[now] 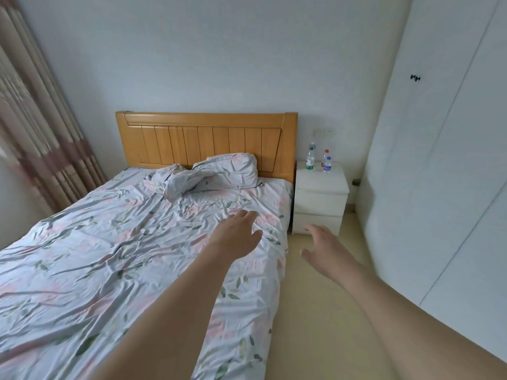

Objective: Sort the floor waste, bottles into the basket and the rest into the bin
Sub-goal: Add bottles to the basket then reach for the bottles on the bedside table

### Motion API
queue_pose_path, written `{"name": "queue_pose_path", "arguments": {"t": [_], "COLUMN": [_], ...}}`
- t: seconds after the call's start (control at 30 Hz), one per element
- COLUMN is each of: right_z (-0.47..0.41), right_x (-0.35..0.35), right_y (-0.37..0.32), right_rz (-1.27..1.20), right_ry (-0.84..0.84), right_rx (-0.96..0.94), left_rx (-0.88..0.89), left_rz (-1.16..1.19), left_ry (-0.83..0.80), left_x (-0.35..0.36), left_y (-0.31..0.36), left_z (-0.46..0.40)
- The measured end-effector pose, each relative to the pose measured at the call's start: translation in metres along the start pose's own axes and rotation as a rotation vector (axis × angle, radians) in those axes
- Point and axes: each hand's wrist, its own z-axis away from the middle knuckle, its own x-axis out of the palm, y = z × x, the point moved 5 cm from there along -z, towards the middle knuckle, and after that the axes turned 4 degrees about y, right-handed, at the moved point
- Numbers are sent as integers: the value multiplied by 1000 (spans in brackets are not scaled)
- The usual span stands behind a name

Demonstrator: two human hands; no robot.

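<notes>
- Beige floor [323, 311] between the bed [137, 242] and the wardrobe [439, 187] shows no waste in the head view; neither basket nor bin is visible.
- Three bottles [310, 160] stand upright on the white nightstand [319, 185], close together, not on the floor.
- Left hand [236, 234] is stretched over the bed, fingers relaxed and spread, holding nothing.
- Right hand [326, 248] is above the floor, fingers wide, also holding nothing.
- My judgement: the person is searching for waste, so better to look lower, along the bed edge and behind, and find both containers first.
</notes>
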Motion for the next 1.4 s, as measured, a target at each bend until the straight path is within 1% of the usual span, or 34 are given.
{"name": "queue_pose_path", "arguments": {"t": [0.1,0.2,0.37,0.53,0.67,0.87,1.1,1.2,1.33,1.4], "right_z": [-63,-137,-242,-318,-374,-475,-611,-664,-720,-752], "right_x": [0,-7,-26,-44,-54,-77,-133,-151,-157,-158], "right_y": [9,13,30,68,100,174,276,318,358,376], "right_rz": [-6,-14,-12,-29,-62,-87,-143,-146,-151,-148], "right_ry": [9,23,45,74,75,102,102,112,80,67], "right_rx": [7,13,49,114,134,148,182,197,238,258], "left_rx": [5,9,30,80,93,113,70,73,105,90], "left_rz": [38,69,92,112,139,133,121,106,59,56], "left_ry": [18,-1,9,-5,-29,-75,-108,-93,-152,-168], "left_x": [12,22,18,27,48,93,115,126,149,163], "left_y": [-16,-34,-49,-37,-18,15,60,76,91,93], "left_z": [-66,-142,-256,-345,-409,-523,-694,-757,-823,-863]}}
